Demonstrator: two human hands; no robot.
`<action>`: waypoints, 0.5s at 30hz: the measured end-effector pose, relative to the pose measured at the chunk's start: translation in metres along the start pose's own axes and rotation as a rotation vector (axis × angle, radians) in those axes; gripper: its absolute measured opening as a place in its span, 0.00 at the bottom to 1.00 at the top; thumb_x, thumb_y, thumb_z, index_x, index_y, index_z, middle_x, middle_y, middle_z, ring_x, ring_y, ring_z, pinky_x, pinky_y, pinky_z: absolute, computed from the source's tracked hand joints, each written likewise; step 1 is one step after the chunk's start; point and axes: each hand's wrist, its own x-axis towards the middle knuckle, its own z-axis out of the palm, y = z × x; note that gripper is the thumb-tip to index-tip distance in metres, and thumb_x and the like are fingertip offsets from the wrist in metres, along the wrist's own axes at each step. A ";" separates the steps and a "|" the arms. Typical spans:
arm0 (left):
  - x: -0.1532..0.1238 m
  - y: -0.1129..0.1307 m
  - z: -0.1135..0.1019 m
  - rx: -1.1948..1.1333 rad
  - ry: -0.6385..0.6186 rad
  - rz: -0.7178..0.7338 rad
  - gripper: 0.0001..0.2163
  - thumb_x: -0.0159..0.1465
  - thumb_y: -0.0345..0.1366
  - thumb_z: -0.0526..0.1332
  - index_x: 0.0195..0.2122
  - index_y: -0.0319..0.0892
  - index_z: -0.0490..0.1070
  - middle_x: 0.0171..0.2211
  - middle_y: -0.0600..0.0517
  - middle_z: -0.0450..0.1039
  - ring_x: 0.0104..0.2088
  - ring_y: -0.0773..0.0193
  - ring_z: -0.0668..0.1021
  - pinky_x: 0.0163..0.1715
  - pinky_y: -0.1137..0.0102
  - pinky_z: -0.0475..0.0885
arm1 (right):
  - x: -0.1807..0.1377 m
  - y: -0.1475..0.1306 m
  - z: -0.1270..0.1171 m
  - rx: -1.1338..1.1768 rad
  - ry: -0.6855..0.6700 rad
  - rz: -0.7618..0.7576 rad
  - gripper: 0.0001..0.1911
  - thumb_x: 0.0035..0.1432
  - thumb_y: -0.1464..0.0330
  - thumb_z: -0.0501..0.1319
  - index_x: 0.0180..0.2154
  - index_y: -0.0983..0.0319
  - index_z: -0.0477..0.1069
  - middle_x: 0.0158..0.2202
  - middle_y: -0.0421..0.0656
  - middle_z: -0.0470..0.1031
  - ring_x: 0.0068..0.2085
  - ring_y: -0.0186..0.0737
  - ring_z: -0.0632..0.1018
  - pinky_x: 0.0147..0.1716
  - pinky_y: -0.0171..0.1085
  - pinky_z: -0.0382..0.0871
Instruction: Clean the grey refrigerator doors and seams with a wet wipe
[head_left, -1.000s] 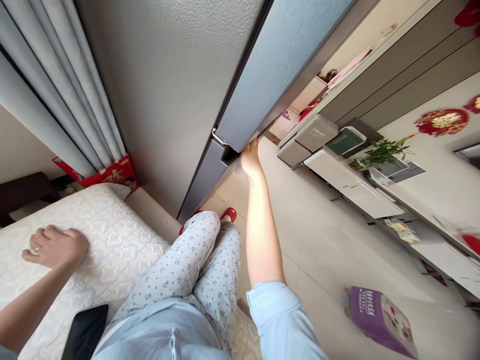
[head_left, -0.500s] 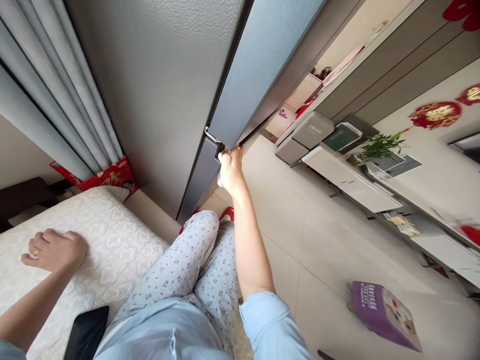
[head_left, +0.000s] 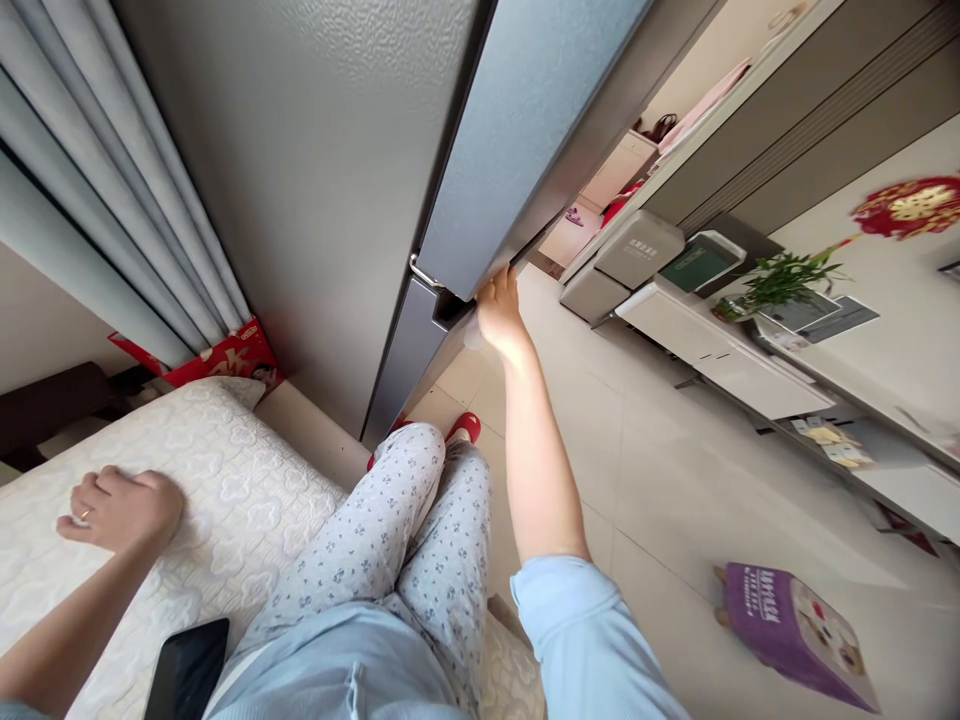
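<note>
My right hand [head_left: 497, 311] reaches up to the lower edge of the grey-blue upper door [head_left: 525, 130] of a tall fridge, its fingers curled under that edge beside the notch above the darker lower door [head_left: 409, 350]. My left hand [head_left: 124, 508] rests on the white quilted cushion [head_left: 225, 500] with its fingers curled under and a ring on one finger; nothing shows inside it. I sit with legs in dotted pyjama trousers [head_left: 397, 530] and red slippers [head_left: 465, 427] on the tiled floor.
A black phone [head_left: 187, 668] lies on the cushion by my left arm. Grey curtains [head_left: 97, 200] hang at left above a red box [head_left: 225, 355]. A purple box [head_left: 795, 632] lies on the floor at right. A low white cabinet [head_left: 720, 350] holds a plant [head_left: 784, 280].
My right hand slid right along the upper door's bottom edge, away from the notch near the hinge. My left hand stayed on the cushion.
</note>
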 end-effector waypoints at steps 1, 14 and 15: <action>0.000 0.000 0.001 -0.002 0.003 0.001 0.31 0.71 0.45 0.41 0.65 0.26 0.63 0.66 0.28 0.59 0.70 0.41 0.60 0.69 0.40 0.49 | 0.007 0.003 -0.002 0.005 0.005 0.004 0.38 0.67 0.52 0.43 0.73 0.62 0.47 0.77 0.49 0.42 0.79 0.56 0.37 0.76 0.67 0.35; 0.001 0.001 0.003 0.022 0.001 -0.013 0.32 0.70 0.45 0.40 0.64 0.26 0.64 0.66 0.28 0.60 0.70 0.44 0.60 0.70 0.41 0.49 | 0.071 0.036 -0.022 -0.138 -0.042 0.062 0.36 0.68 0.55 0.44 0.72 0.61 0.51 0.77 0.50 0.43 0.79 0.57 0.40 0.74 0.71 0.35; 0.001 0.001 0.003 0.023 0.005 -0.014 0.32 0.70 0.45 0.40 0.64 0.27 0.64 0.66 0.29 0.60 0.70 0.44 0.60 0.70 0.41 0.49 | 0.076 0.041 -0.023 -0.144 -0.044 0.064 0.35 0.68 0.55 0.45 0.72 0.61 0.51 0.77 0.50 0.43 0.79 0.57 0.40 0.74 0.71 0.36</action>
